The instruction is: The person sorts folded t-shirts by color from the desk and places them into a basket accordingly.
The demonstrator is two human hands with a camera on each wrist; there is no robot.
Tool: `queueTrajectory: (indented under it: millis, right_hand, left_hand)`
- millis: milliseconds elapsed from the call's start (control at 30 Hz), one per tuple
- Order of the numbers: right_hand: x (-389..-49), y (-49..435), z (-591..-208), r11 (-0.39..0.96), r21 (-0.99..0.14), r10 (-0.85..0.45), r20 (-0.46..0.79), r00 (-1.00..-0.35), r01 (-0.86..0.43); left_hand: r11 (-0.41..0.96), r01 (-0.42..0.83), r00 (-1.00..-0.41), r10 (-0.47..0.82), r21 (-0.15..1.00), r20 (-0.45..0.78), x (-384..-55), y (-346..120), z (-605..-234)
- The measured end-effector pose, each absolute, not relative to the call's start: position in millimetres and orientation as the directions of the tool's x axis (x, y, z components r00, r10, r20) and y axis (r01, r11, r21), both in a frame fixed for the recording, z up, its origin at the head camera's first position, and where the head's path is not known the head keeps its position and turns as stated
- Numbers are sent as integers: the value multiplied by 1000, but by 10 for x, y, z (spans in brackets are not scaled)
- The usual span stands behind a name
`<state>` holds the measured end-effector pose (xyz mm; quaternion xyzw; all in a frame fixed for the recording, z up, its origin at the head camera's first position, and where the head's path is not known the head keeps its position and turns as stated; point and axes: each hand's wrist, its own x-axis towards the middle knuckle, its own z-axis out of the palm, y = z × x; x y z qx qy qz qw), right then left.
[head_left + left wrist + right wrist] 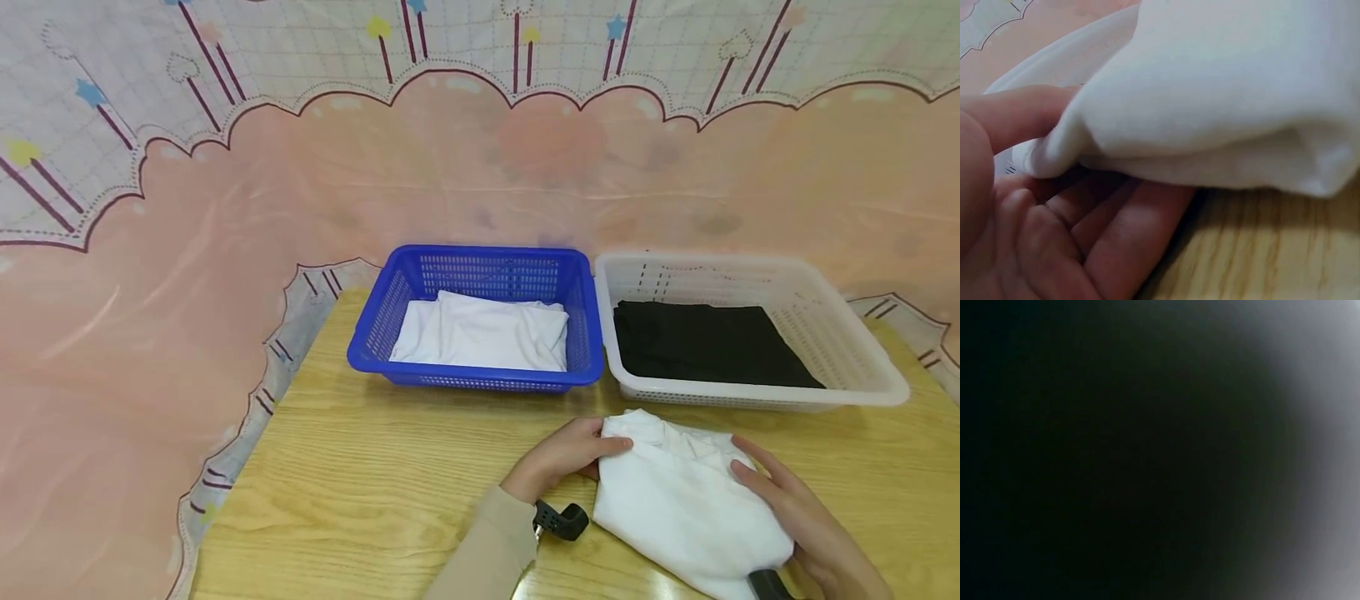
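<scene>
A folded white shirt (682, 500) is held between both hands at the front right of the table, its neckline toward the far side. On its left edge my left hand (566, 454) pinches the cloth, thumb on top and fingers beneath. The left wrist view shows that hand (1066, 231) close up, the folded layers of the shirt (1210, 94) sagging beyond it. My right hand (802, 508) grips the right side, thumb and forefinger near the neckline; its other fingers are mostly hidden. Darkness and blur fill the right wrist view.
Behind the hands, a blue basket (476, 381) holds folded white cloth (487, 333). Beside it on the right, a white basket (757, 395) contains folded black cloth (705, 346). Both stand on a wooden table (337, 492), with a patterned curtain (480, 175) at the back.
</scene>
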<state>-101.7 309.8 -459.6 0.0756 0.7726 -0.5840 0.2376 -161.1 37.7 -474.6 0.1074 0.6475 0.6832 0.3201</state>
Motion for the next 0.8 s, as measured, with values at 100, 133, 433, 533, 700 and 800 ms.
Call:
queueTrajectory:
  millis: [100,133,433,533,700,800]
  right_hand:
    - [-1022,3083,-4576,327,-849,-148,-479,-865,414]
    - [-1022,3082,-4573,324,-850,-152,-480,-864,416]
    - [-952,3182,-4528,47,-941,-341,-329,-881,334]
    - [-921,3218,-4517,-137,-956,-468,-170,-867,261]
    - [-886,3217,-4510,-273,-938,-532,-38,-846,214]
    - [-864,3195,-4507,-324,-927,-504,-1,-864,191]
  left_hand:
    - [60,-295,-777,566,954,-276,-1617,385,-4746]
    - [66,-294,-779,561,953,-279,-1618,389,-4746]
    - [-16,-310,-782,573,951,-245,-1624,366,-4732]
    - [-76,-295,-787,585,953,-197,-1640,333,-4740]
    - [-115,-264,-804,574,958,-153,-1667,271,-4755]
    - [-147,-272,-789,600,951,-132,-1671,244,-4755]
